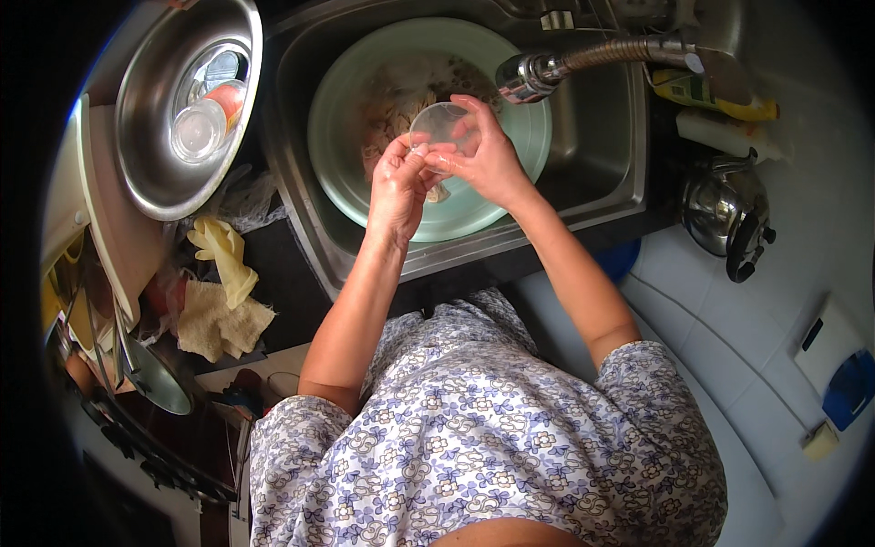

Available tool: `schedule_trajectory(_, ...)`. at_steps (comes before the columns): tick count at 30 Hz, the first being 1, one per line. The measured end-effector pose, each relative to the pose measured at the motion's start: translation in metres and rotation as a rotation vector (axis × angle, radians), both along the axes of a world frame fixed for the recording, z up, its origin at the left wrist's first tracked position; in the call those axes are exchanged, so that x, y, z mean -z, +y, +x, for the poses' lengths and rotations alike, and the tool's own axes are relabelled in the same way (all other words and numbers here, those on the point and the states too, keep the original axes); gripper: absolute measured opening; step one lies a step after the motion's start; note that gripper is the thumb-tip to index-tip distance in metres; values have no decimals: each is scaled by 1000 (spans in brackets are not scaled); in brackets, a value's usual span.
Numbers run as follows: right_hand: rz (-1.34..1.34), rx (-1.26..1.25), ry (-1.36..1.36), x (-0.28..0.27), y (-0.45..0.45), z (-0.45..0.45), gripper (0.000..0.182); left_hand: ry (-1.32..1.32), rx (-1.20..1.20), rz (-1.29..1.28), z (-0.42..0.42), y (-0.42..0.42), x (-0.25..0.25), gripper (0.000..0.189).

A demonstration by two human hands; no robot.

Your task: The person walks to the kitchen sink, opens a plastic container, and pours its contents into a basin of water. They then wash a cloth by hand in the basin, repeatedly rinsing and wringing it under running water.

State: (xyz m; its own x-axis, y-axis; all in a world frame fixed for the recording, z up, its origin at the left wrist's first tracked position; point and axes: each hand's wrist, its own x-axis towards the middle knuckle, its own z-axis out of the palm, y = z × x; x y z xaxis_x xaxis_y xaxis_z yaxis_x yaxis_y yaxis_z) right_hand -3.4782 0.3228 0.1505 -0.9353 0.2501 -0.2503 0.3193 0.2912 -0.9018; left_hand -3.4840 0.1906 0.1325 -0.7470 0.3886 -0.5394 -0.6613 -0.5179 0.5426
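Between both hands is a clear plastic round lid or shallow cup (435,123); which one I cannot tell. My left hand (403,174) pinches its near left edge with thumb and fingers. Around its right side curl the fingers of my right hand (487,154). Both hands look wet and are over a pale green plastic basin (335,150) standing in a steel sink (595,164). Cloudy water in the basin holds pale, beige pieces (393,123) that I cannot name exactly. A flexible faucet's chrome head (526,78) points over the basin's right side.
A steel bowl (147,161) with clear plastic containers (199,130) stands at the upper left. Below it lie a yellow rubber glove (229,256) and a beige cloth (219,325). At the right are a steel kettle (714,205) and a yellow packet (683,87).
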Motion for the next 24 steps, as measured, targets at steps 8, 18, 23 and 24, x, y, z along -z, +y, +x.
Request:
schedule_trajectory(8,-116,56,-51,12,3,-10,22,-216,15,277,3,1,-2,45)
schedule_trajectory(18,346,-422,232,10,-40,36,54,-331,-258,526,14,2,3,37)
schedule_trajectory(23,286,-323,204,41,-17,16,64,-130,-110,228,8,4,-6,37)
schedule_trajectory(24,289,-314,207,41,-18,12,63,-110,-104,220,6,6,-8,36)
